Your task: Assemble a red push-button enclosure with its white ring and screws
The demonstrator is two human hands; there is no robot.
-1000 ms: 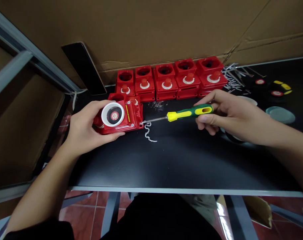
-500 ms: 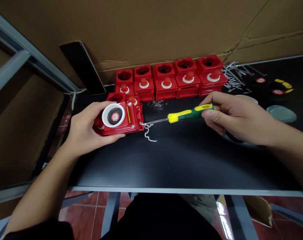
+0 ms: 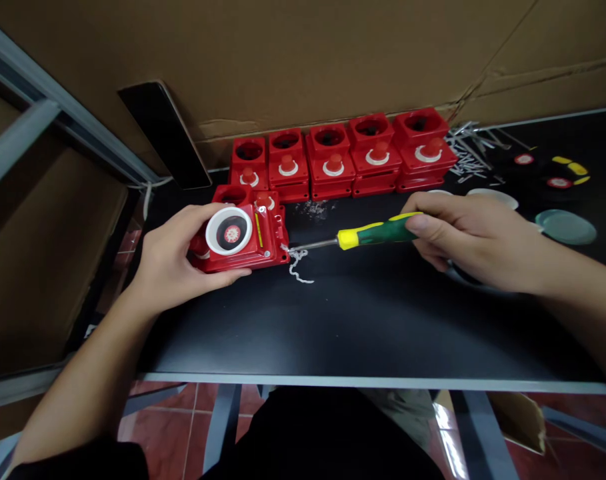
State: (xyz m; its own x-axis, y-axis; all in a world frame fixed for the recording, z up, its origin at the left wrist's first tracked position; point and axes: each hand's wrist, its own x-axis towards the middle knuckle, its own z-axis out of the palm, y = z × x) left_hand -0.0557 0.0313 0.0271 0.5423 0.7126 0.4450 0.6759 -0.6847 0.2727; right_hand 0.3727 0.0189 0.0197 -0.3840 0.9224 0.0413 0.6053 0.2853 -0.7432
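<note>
My left hand (image 3: 175, 257) is wrapped round a red plastic housing (image 3: 270, 235) with a white ring (image 3: 213, 233) and a dark, labelled centre on it. The housing lies on its side at the left of the black table. In my right hand (image 3: 475, 240) is a screwdriver (image 3: 383, 232) with a green and yellow handle, held almost level. Its metal tip meets the housing's right edge near a corner. A curly white strand (image 3: 295, 267) hangs by that tip and trails onto the table; its material I cannot make out.
Several red housings (image 3: 333, 157) with round openings and red knobs stand along the cardboard wall (image 3: 307, 60). A dark flat panel (image 3: 165, 137) leans at the back left. Loose screws (image 3: 467, 157), black labelled parts (image 3: 557, 181) and a clear disc (image 3: 567, 227) lie at the right.
The screwdriver's handle has turned in my right hand, and my fingers have shifted round it. Its tip stays at the same corner. My left hand and the housing have barely moved.
</note>
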